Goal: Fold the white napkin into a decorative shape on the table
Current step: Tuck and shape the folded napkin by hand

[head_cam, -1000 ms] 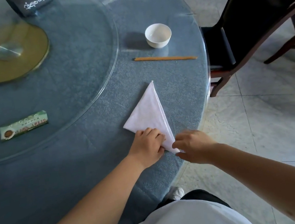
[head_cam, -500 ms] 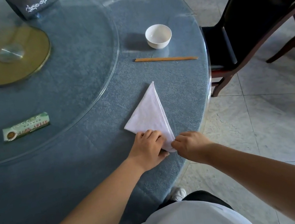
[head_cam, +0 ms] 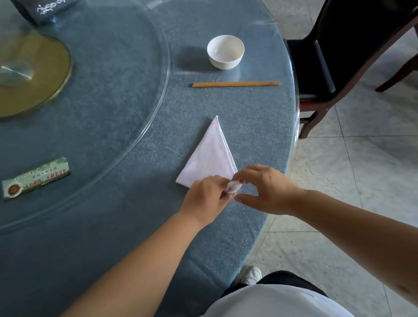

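The white napkin [head_cam: 209, 157] lies folded into a narrow triangle on the blue round table [head_cam: 121, 134], its point aimed away from me. Its near corner is rolled into a small bunch between my hands. My left hand [head_cam: 208, 200] pinches that rolled corner from the left. From the right, my right hand [head_cam: 265, 190] touches the same bunch with its fingertips, thumb spread below. The napkin's near edge is hidden under my fingers.
A white bowl [head_cam: 226, 51] and a pair of wooden chopsticks [head_cam: 235, 84] lie beyond the napkin. A glass turntable [head_cam: 116, 71] carries a green packet [head_cam: 36, 178] and a brass hub [head_cam: 15, 75]. A dark chair [head_cam: 362, 22] stands at the right, close to the table's edge.
The napkin's near corner has been rolled up off the table into a small bunch. Both hands have shifted slightly away from me, closing in on it.
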